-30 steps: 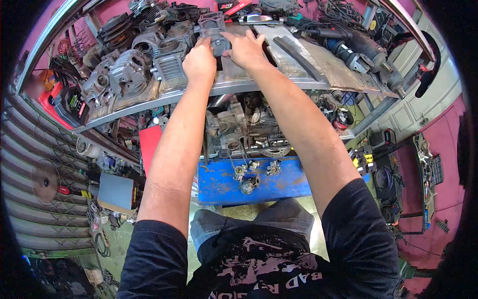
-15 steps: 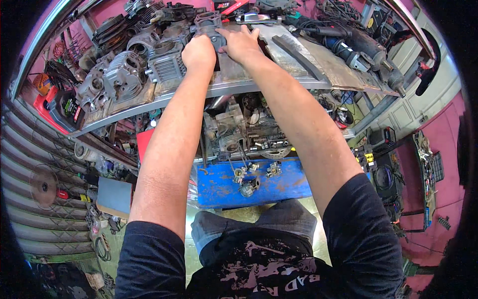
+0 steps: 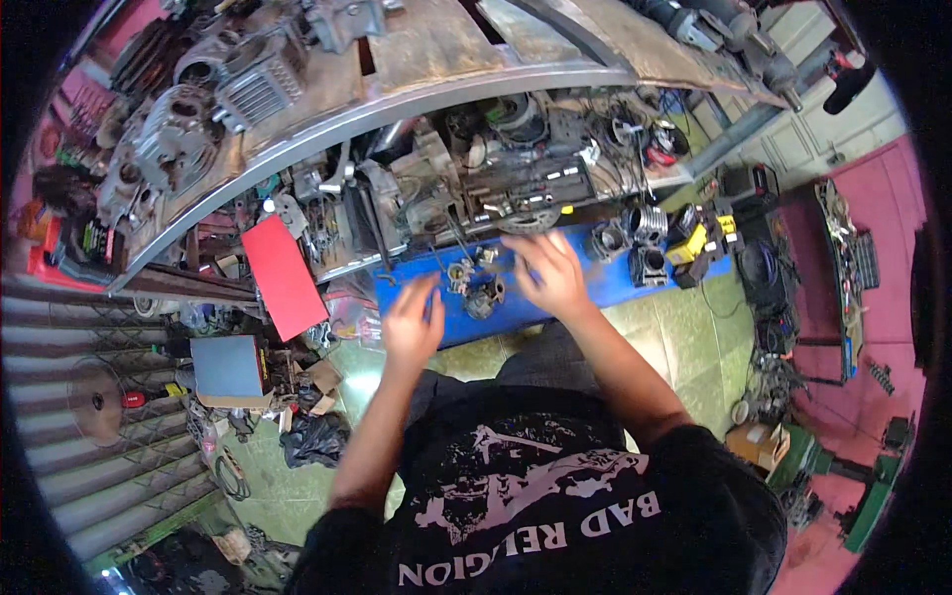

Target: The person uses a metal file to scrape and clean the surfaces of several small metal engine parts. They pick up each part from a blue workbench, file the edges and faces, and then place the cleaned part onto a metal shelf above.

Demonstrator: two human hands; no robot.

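Note:
Over a low blue bench I hold both hands, slightly blurred. My left hand hovers at the left, its fingers apart and nothing seen in them. To its right lie small metal parts that look like carburetors: a round-bowled one, a brassy one and a smaller piece. My right hand is just right of these, fingers spread and holding nothing visible. Part of the bench beneath it is hidden.
Above the bench runs a metal-edged shelf loaded with engine castings. Cylinders and yellow-and-black boxes stand at the bench's right end. A red panel leans at left, near a grey-topped box.
Both hands have come back from the engine parts on the upper shelf and down over the blue bench. The view has tilted lower, showing more of the floor.

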